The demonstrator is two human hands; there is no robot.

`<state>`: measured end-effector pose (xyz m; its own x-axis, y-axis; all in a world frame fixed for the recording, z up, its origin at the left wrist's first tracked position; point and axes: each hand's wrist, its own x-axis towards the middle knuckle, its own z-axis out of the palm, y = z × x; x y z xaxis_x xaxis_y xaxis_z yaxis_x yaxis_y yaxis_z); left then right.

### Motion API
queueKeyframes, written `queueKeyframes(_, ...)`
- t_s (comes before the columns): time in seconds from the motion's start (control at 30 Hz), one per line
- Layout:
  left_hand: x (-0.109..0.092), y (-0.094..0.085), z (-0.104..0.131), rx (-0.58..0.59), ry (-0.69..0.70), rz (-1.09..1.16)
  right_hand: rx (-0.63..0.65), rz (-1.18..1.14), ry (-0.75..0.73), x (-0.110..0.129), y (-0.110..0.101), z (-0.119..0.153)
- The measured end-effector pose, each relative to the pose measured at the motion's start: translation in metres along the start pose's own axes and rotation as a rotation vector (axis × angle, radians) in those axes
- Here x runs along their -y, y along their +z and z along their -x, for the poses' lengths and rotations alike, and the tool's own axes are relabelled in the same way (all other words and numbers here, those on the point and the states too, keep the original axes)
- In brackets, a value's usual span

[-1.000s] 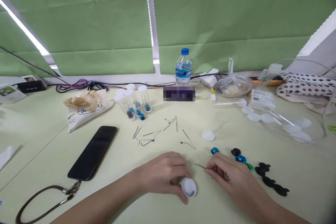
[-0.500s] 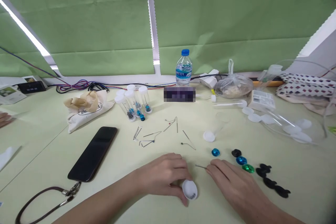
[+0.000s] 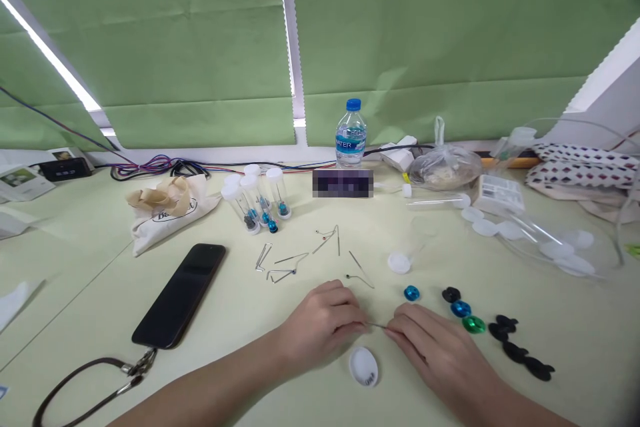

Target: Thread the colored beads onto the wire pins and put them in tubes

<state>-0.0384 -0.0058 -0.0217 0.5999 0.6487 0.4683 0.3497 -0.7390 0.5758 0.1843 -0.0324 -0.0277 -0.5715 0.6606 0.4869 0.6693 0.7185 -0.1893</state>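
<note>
A thin metal rod (image 3: 376, 325) spans the small gap between my two hands. My left hand (image 3: 325, 320) pinches its left end with the fingertips, and my right hand (image 3: 430, 340) pinches the right end. Just below the rod a round white cap (image 3: 364, 367) lies open side up, with small dark bits inside. Beyond my hands lie bent metal wires (image 3: 287, 267), one with a dark bead. Above my right hand is a blue shiny piece (image 3: 411, 293); to its right are a black piece (image 3: 451, 294), another blue one (image 3: 461, 309) and a green one (image 3: 473, 325).
Clear tubes with white caps (image 3: 253, 200) stand at centre left. A phone (image 3: 180, 297) with a strap, a cloth bag (image 3: 175, 213), a water bottle (image 3: 351, 140), a plastic bag (image 3: 445, 165), white discs (image 3: 485, 225) and black pieces (image 3: 515, 350) surround the work area.
My left hand has let go of the white cap, moved up and right, and taken hold of the rod's left end. A person's hand at the far left has gone out of view.
</note>
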Motion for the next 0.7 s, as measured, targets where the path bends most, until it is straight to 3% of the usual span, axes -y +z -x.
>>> queueKeyframes(0.47, 0.0011, 0.0089, -0.0003, 0.032, -0.051, -0.119, 0.077, 0.026, 0.100, -0.0005, 0.0080, -0.0071)
queueKeyframes(0.7, 0.0005, 0.0097, 0.0003, 0.040, 0.002, -0.220, 0.070, 0.070, 0.086, -0.0008, 0.0092, -0.0069)
